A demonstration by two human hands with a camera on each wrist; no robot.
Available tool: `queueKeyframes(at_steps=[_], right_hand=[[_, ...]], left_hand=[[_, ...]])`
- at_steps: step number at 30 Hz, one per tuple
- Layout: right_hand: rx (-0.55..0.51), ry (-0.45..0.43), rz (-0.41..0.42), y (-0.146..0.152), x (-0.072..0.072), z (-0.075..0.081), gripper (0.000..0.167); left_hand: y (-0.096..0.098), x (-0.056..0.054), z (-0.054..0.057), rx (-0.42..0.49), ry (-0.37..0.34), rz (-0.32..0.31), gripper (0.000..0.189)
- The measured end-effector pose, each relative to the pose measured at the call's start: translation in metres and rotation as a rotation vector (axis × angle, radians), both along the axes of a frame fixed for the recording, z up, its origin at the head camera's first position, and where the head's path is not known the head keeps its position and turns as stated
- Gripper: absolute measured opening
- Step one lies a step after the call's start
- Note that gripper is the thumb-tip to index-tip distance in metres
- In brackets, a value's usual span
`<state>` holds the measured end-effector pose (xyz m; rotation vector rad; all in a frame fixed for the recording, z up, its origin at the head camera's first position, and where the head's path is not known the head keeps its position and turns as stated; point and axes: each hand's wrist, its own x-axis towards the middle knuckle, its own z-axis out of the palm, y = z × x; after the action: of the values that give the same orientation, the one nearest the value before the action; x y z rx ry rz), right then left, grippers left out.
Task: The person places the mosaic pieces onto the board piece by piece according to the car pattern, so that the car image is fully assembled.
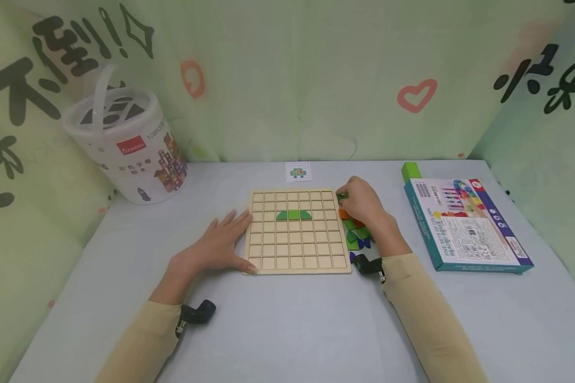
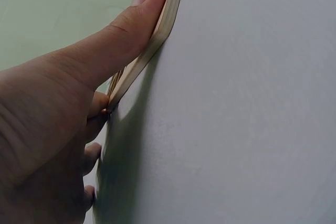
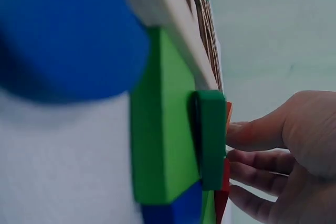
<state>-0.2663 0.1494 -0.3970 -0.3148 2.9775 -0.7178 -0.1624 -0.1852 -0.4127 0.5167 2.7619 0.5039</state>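
Observation:
A wooden grid board (image 1: 294,250) lies on the table. Two dark green curved pieces flank a light green square (image 1: 294,214) in one of its upper rows. My left hand (image 1: 218,244) rests at the board's left edge, fingers spread, its thumb (image 2: 121,40) on the near left corner. Beyond the board's right edge, my right hand (image 1: 364,202) reaches down with bent fingers at a dark green piece (image 1: 342,197). Loose pieces hide those fingertips in the right wrist view, so I cannot tell whether they grip it. Green blocks (image 3: 163,129) and a blue piece (image 3: 68,35) lie nearer that camera.
Loose orange, green and blue pieces (image 1: 356,234) lie along the board's right side. A small picture card (image 1: 298,172) sits behind the board. At the right are a flat box (image 1: 469,226) and a green block (image 1: 411,170); a white bucket (image 1: 129,149) stands at the back left.

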Motion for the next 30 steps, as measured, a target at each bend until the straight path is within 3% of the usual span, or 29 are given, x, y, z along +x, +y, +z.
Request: queueKeyframes(at_steps=[10, 16, 25, 30], right_hand=[[-0.015, -0.008, 0.03, 0.006, 0.007, 0.015, 0.012], [-0.163, -0.059, 0.123, -0.009, 0.013, 0.023, 0.011], [-0.284, -0.147, 0.236, -0.045, 0.022, 0.015, 0.003], [-0.299, -0.156, 0.306, -0.067, 0.028, 0.013, 0.013]], left_hand=[[0.0, 0.002, 0.002, 0.006, 0.005, -0.003, 0.129], [0.001, 0.001, 0.001, 0.002, 0.003, -0.005, 0.13], [0.0, -0.001, -0.001, -0.009, 0.001, -0.006, 0.131], [-0.001, -0.001, -0.001, -0.015, -0.005, -0.01, 0.13]])
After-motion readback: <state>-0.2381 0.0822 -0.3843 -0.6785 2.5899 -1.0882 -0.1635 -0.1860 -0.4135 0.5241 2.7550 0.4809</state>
